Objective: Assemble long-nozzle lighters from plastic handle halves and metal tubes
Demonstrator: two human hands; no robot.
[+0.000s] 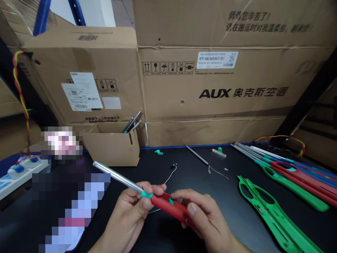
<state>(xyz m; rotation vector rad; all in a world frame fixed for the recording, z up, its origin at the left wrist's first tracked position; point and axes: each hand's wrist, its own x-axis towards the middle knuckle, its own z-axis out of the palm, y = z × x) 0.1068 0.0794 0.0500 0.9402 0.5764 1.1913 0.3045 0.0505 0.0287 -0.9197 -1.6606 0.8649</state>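
Observation:
My left hand [129,214] grips a red long-nosed utility lighter [168,205] near its teal collar. Its metal tube [118,177] points up and to the left. My right hand [205,214] holds the lighter's rear end, with the fingers curled over the red body and partly hiding it. A thin bent wire [171,174] lies on the black bench just beyond my hands. Farther back lies a loose metal rod [197,156] with a fine wire trailing from it. A green lighter shell [273,214] lies to my right.
Several red, green and blue lighter parts [289,172] lie in a row at the right. A small cardboard box [113,147] holds metal tubes. A power strip [23,168] sits at the left beside a pixelated blur [71,200]. Large cartons [210,80] stand behind the bench.

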